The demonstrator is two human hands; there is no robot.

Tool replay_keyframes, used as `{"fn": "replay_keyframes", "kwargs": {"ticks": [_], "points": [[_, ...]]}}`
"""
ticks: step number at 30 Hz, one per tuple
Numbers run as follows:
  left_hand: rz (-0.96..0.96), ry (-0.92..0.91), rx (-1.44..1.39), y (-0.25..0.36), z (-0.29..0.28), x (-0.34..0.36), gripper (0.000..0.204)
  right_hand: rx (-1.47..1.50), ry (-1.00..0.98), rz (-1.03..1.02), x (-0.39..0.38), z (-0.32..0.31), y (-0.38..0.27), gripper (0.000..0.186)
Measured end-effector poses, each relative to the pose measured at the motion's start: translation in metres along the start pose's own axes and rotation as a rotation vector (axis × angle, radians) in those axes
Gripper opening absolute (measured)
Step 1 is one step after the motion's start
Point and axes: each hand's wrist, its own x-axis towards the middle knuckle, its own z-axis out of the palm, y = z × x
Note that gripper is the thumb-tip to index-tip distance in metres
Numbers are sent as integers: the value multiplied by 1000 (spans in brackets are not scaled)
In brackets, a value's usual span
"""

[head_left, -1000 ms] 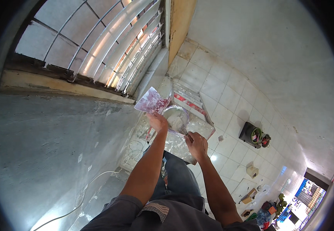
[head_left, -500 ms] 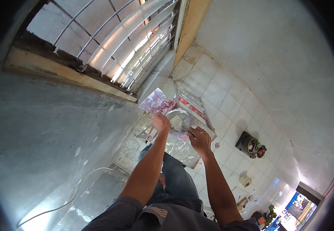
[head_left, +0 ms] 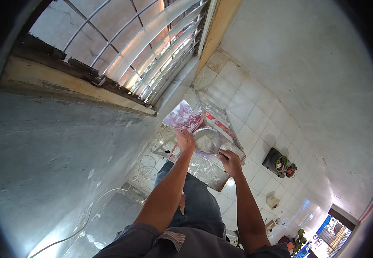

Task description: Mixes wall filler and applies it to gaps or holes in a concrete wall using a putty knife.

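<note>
My left hand [head_left: 185, 140] is closed on the lower end of a flat, flexible-looking sheet or packet [head_left: 181, 112], pinkish and smeared with white. It rises beside a round bucket with a pale purple wall [head_left: 204, 153], which holds a whitish-grey material [head_left: 204, 141]. My right hand [head_left: 231, 162] is at the bucket's near right rim with its fingers curled together. Something small and dark shows at the fingertips, but I cannot make out what it is. The bucket is on a plaster-stained platform [head_left: 203, 169] with red markings along its side.
A louvred window [head_left: 152, 64] with metal bars is at the upper left, above a grey wall [head_left: 57, 142]. White floor tiles [head_left: 255, 133] stretch to the right, where a dark container [head_left: 274, 161] and a small cream box [head_left: 272, 201] stand. A pale cable [head_left: 85, 215] runs along the lower left.
Both hands have shifted slightly right and toward me, the left one carrying the smeared sheet along. The bucket also appears a little farther right. The view itself has shifted slightly.
</note>
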Motion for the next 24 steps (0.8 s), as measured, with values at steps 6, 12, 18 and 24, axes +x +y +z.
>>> {"fn": "replay_keyframes", "kwargs": {"ticks": [6,12,18,24], "points": [[-172,-196,-622,15,-20,-4,36,192,51,-116,-11,12,35,27],[-129,-242,-669,1,-62,8,34,543,43,157,-11,11,30,31],[53,-335,-428,-3,-116,15,26,451,42,241,-14,-2,18,30],[-76,-377,-468,35,-154,-3,25,328,67,183,-16,-24,-1,28]]}}
